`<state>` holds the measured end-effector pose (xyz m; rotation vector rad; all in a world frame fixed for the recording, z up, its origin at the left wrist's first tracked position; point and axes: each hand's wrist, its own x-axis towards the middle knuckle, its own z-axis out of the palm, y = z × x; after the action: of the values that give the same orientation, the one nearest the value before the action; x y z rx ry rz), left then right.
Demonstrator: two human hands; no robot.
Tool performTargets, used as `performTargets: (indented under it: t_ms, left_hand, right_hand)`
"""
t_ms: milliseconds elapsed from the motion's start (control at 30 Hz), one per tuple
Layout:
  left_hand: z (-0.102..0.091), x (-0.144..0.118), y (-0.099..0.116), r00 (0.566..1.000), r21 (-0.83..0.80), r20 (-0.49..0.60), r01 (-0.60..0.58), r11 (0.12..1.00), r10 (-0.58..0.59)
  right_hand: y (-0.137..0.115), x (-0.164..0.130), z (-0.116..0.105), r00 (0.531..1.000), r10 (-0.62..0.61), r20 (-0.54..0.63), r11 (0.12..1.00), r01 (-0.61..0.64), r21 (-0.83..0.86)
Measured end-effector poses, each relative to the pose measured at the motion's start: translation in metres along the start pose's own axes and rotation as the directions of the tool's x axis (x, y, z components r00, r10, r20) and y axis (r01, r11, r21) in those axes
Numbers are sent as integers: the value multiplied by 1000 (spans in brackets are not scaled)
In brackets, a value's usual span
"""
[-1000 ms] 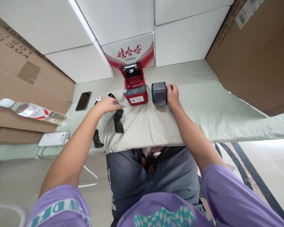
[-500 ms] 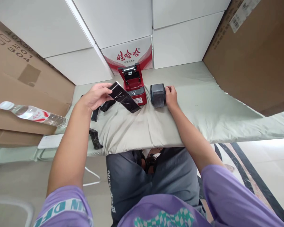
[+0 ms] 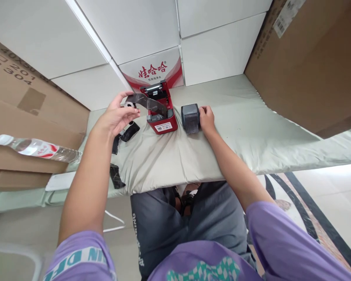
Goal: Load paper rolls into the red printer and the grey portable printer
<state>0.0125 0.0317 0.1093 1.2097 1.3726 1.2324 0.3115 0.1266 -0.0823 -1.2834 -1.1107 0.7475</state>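
L hand [image 3: 115,117] is lifting a small roll [image 3: 129,105] w/ a dark strip [image 3: 148,102] trailing off it; fingers are pinching the roll at its ends, thumb underneath, so the strip is hanging free and stretching across twd the red printer [image 3: 160,114]. Strip's far end is lying over the printer's open bay, lid [image 3: 153,88] tipped back – prob. being held high so the strip is clearing the housing. More of the dark strip [image 3: 128,133] is draping down below the hand onto the cloth, and another bit [image 3: 116,176] is lying at the cloth's front edge.

R hand [image 3: 206,119] is resting against the right side of the grey printer [image 3: 189,117], fingers curled and pressed to its side, seemingly steadying it; can't tell if they're actually gripping. Grey printer is sitting just beside the red one, not touching, both facing the person.

Both are standing on a pale green cloth [image 3: 251,132] covering the surface. Behind: white boxes [image 3: 216,54], one w/ red print [image 3: 152,70] directly behind the red printer. Big cardboard box [image 3: 310,66] is sitting at right on the cloth. At left, flat cardboard [image 3: 23,101] w/ a water bottle [image 3: 35,148] lying on its side, well apart from the hands; a white device [image 3: 60,181] is lying below it, near the cloth's edge. Person is seated, knees under the surface.
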Motion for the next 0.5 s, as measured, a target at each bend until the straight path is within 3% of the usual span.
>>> performTargets:
  t_ms: [133, 267, 333, 500]
  left_hand:
    - [-1, 3, -1, 965, 214, 22, -261, 941, 262]
    - [-2, 15, -1, 843, 503, 67, -491, 711, 534]
    - [-1, 24, -4, 819, 578, 101, -511, 637, 565]
    - [11, 45, -19, 860, 586, 130, -469, 661, 494]
  right_hand:
    - [1, 0, 0, 1000, 6, 1, 1000, -6, -6]
    - [1, -1, 0, 1000, 7, 1, 1000, -7, -14]
    - [-1, -1, 0, 1000, 10, -3, 1000, -10, -18]
    - [-4, -2, 0, 1000, 20, -2, 999, -20, -30]
